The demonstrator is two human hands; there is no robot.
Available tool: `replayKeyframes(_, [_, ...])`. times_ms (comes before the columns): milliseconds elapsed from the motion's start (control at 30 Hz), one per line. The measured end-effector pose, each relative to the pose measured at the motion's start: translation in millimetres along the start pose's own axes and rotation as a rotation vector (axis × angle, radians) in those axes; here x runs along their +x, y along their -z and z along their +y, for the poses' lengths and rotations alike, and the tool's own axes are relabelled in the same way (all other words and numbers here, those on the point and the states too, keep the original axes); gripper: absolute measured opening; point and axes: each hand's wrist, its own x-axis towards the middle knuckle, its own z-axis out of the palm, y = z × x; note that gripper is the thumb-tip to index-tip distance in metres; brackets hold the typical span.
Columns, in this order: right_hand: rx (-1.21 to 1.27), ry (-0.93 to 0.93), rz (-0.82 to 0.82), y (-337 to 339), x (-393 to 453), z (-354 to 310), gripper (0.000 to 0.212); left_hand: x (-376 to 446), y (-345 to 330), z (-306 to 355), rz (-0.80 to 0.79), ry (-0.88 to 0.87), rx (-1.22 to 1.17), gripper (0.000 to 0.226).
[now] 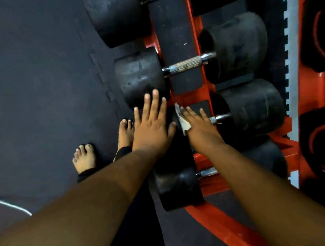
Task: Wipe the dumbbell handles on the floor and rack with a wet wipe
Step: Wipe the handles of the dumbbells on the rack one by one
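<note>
Wet wipe [182, 119] is under the right hand [201, 126], a crumpled white edge sticking out on its thumb side. That hand lies over the handle of the third dumbbell [252, 109] on the red rack [196, 35]; only the chrome collar stub at the far weight shows, the rest of the bar is covered. Fingers point away and lie fairly straight on top. Can't tell whether the thumb wraps under the bar; hidden by the hand.

Left hand [152, 127] is flat, fingers spread and straight, resting on the near black weight of that same dumbbell, holding nothing. Looks like a brace.

Key geometry: the handle's long axis runs left-right in view, from the near weight under the left hand to the far weight at right. The right hand sits across that axis, so the stroke should go sideways along the bar. Right hand is the one on it.

Next dumbbell up [188, 64] has its knurled handle fully exposed, beyond both hands. Another one nearer, below the right forearm [206, 172]. Bare feet [84, 158] on the black floor mat [40, 73] to the left.
</note>
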Motion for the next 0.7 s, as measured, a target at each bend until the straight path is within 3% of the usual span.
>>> replayKeyframes(100, [-0.133,0.018,-0.034,-18.5,-20.7,0.3,0.069,-10.5,-17.3,3.5,-0.101,0.009,-0.087,0.071])
replayKeyframes(233, [-0.294,-0.054,-0.136,-25.0,-15.5,-6.0,0.070,-0.3,-29.6,5.3,-0.046,0.099,-0.115,0.080])
replayKeyframes(400, [-0.297,-0.041,-0.231,1.0,34.6,-4.2,0.032,7.9,-42.0,-5.0,0.106,0.011,0.033,0.086])
replayKeyframes(467, [-0.329,-0.067,-0.195,-9.0,31.5,-3.8,0.029,9.6,-43.8,-5.6,0.101,0.009,0.038,0.086])
replayKeyframes(567, [-0.348,-0.145,0.041,-36.5,-5.2,-4.5,0.052,8.1,-40.3,-2.7,0.107,0.018,0.038,0.086])
replayKeyframes(633, [-0.400,-0.181,0.015,-45.0,-26.6,-10.5,0.074,8.4,-39.4,-3.9,0.107,0.019,0.031,0.087])
replayKeyframes(700, [-0.416,-0.197,-0.047,-45.4,-26.8,-13.1,0.077,7.8,-40.8,-4.7,0.108,0.028,0.028,0.087])
